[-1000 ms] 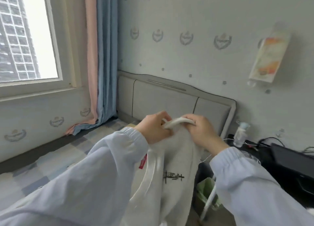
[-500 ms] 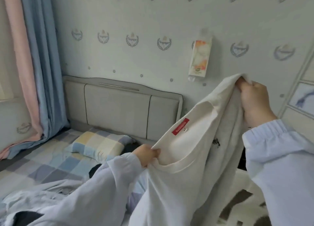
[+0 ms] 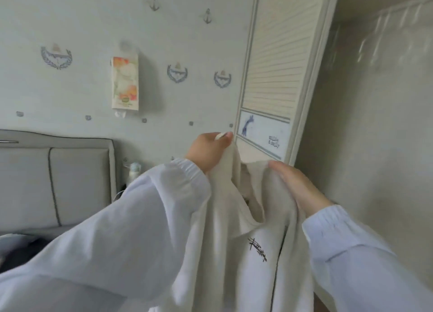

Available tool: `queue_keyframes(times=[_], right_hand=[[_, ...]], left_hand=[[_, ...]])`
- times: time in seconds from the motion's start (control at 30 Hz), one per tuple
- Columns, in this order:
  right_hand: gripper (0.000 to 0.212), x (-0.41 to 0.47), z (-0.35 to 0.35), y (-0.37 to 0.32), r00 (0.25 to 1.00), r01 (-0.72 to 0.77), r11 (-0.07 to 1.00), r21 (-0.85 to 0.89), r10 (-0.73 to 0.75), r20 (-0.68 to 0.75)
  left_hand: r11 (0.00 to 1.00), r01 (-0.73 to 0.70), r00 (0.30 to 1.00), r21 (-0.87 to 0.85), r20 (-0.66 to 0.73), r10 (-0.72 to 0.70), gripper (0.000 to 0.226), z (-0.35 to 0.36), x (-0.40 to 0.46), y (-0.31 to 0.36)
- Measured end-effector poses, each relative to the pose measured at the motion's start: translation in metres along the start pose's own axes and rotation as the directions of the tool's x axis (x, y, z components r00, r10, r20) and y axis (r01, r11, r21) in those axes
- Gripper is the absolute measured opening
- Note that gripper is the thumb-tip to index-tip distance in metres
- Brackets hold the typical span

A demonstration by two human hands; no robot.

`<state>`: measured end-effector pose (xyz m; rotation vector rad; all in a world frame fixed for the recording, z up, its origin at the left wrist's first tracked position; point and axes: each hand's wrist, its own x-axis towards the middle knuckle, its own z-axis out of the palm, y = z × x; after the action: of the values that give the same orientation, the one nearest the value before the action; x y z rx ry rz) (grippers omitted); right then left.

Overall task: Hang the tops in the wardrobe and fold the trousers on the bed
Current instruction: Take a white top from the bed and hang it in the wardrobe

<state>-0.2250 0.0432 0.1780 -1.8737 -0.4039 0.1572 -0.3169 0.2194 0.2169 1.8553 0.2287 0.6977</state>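
Now the view is swinging away from the grey padded headboard [image 3: 77, 178], sitting at the left edge, toward the cream louvred wardrobe door [image 3: 276, 72] at upper right, so the hanging step is probably getting close. The left hand [image 3: 208, 151] is gripping the cream cotton top with a small black chest mark [image 3: 246, 248] and what may be a white hanger tip, while the right hand [image 3: 297, 190] is pressing straight fingers against its collar. It is hanging lower centre, rumpled.
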Motion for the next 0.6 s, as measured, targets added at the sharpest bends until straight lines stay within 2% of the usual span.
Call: queue_keyframes(times=[0.07, 0.13, 0.2, 0.23, 0.3, 0.37, 0.43, 0.47, 0.5, 0.53, 0.57, 0.6], right_hand=[[0.053, 0.008, -0.023, 0.010, 0.996, 0.076, 0.985, -0.154, -0.068, 0.057], [0.056, 0.020, -0.042, 0.025, 0.996, 0.087, 0.918, -0.386, -0.080, 0.033], [0.041, 0.032, -0.063, 0.043, 0.997, 0.006, 0.718, -0.696, -0.057, -0.051], [0.033, 0.039, -0.077, 0.053, 0.996, -0.056, 0.622, -0.781, -0.024, -0.090], [0.027, 0.052, -0.111, 0.071, 0.986, -0.166, 0.579, -0.798, 0.096, -0.135], [0.027, 0.067, -0.147, 0.089, 0.964, -0.264, 0.642, -0.720, 0.194, -0.180], [0.018, 0.081, -0.174, 0.100, 0.939, -0.341, 0.748, -0.570, 0.242, -0.244], [0.013, 0.090, -0.182, 0.103, 0.930, -0.347, 0.839, -0.419, 0.250, -0.270], [0.013, 0.101, -0.189, 0.104, 0.916, -0.323, 0.926, -0.197, 0.253, -0.312], [0.018, 0.113, -0.194, 0.103, 0.892, -0.267, 0.963, 0.040, 0.263, -0.368], [0.021, 0.124, -0.199, 0.099, 0.868, -0.189, 0.954, 0.234, 0.273, -0.414], [0.023, 0.133, -0.205, 0.093, 0.850, -0.114, 0.932, 0.344, 0.271, -0.452]], left_hand=[[0.997, -0.080, 0.993, -0.013, 0.083, 0.081, 0.028, 0.039, 0.012, 0.012], [0.993, -0.115, 0.981, -0.038, 0.153, 0.120, 0.032, 0.074, 0.025, 0.020], [0.987, -0.156, 0.961, -0.035, 0.224, 0.160, 0.031, 0.105, 0.038, 0.025], [0.985, -0.170, 0.953, -0.023, 0.250, 0.170, 0.028, 0.119, 0.046, 0.024], [0.982, -0.184, 0.946, 0.032, 0.277, 0.168, 0.028, 0.142, 0.066, 0.019], [0.974, -0.198, 0.946, 0.110, 0.280, 0.160, 0.027, 0.157, 0.087, 0.007], [0.961, -0.202, 0.947, 0.188, 0.287, 0.143, 0.023, 0.173, 0.115, -0.006], [0.946, -0.205, 0.948, 0.251, 0.291, 0.129, 0.021, 0.179, 0.128, -0.012], [0.922, -0.218, 0.943, 0.319, 0.313, 0.115, 0.020, 0.189, 0.145, -0.019], [0.896, -0.233, 0.937, 0.379, 0.333, 0.103, 0.018, 0.200, 0.162, -0.026], [0.868, -0.251, 0.931, 0.429, 0.353, 0.095, 0.018, 0.210, 0.177, -0.035], [0.832, -0.286, 0.919, 0.474, 0.382, 0.098, 0.019, 0.221, 0.192, -0.043]])
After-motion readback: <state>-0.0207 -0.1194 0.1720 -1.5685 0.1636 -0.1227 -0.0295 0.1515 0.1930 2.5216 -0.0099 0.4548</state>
